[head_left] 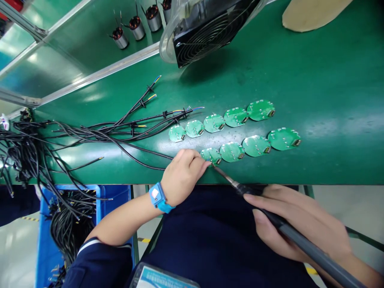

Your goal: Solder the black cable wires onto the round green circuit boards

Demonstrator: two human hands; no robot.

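Cable heap: black cables (25,138) lie tangled at the far left of the green counter (336,120), some hanging over its near edge.
Blue bin: the bin (43,236), below that edge, holds more black cables.
Fanned cables: several stretch rightward from the heap, their ends showing coloured wires; some reach the boards.
Shelf: copper-wound metal cylinders (136,28) stand in a row on the shelf (66,52) behind.
Left hand: the left hand (181,174), blue band (158,198) at the wrist, has fingertips at the leftmost near board; a cable runs up to it and disappears behind. Cannot tell whether it is clamped on that cable.
Far row: five round green boards (214,123) lie flat, side by side.
Fan: a black fan (210,42) stands beyond them.
Near row: four more boards (256,145).
Soldering iron: the iron (288,230) slants leftward, tip beside the left fingertips; contact too small to tell.
Right hand: the right hand (309,220) is closed around the iron's handle, apart from the left.
Brown piece: a flat brown piece (312,14) lies at the back right.
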